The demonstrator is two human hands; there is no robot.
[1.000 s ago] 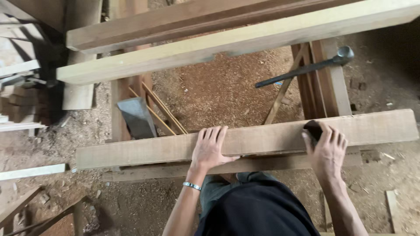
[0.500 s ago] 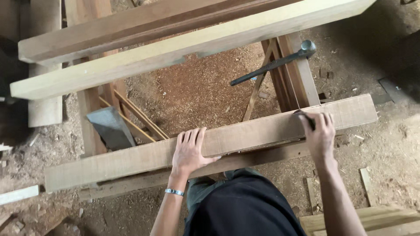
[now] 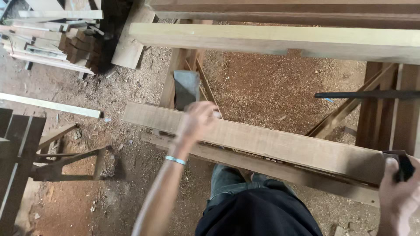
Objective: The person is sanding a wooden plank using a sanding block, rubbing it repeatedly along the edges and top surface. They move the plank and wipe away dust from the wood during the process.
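Looking down over my own dark shirt, I have my left arm stretched up from six o'clock toward the centre of the frame, a pale blue wristband (image 3: 175,160) on the wrist. My left hand (image 3: 197,121) lies blurred on top of the long wooden plank (image 3: 280,144), toward its ten o'clock end; the fingers seem curled loosely over the far edge, but the blur keeps me from telling how firmly they grip.

My right hand (image 3: 400,194) sits at four o'clock, partly cut by the frame edge. Its fingers wrap the plank's near right end and press against a small dark object (image 3: 404,164) there, closed around both as far as I can see.

The plank runs from ten o'clock down to four o'clock across a wooden trestle frame (image 3: 385,113), above a sawdust-strewn floor (image 3: 271,83). At twelve o'clock a thicker pale beam (image 3: 271,41) crosses the scene. A dark metal bar (image 3: 363,94) lies at two o'clock, a grey flat blade (image 3: 187,87) stands just beyond my left hand at eleven o'clock, and stacked offcuts (image 3: 57,43) sit at ten o'clock.
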